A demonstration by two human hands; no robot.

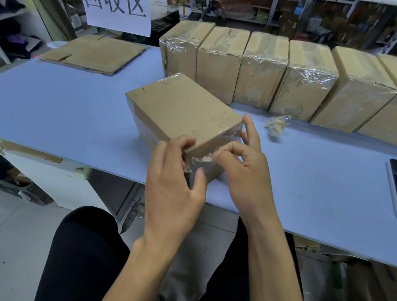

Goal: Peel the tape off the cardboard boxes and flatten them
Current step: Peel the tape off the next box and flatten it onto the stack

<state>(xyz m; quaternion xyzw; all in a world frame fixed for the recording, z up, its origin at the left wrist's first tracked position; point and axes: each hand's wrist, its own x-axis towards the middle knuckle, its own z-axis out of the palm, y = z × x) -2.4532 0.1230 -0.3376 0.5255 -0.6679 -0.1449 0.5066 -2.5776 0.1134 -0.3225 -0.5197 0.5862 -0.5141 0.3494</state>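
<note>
Peeling well here, we brace the cardboard box point(182, 110) at the table's point(51, 102) near edge with our left hand point(174, 184) gripping its corner, while our right hand point(241, 171) pinches the loosened tape point(204, 157) and should pull low and steadily.

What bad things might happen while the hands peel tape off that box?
The clear tape pinched by the right hand looks thin and crinkled, so it may tear into bits. The box sits near the table edge, held by the left hand; a hard tug could pull it off.
</note>
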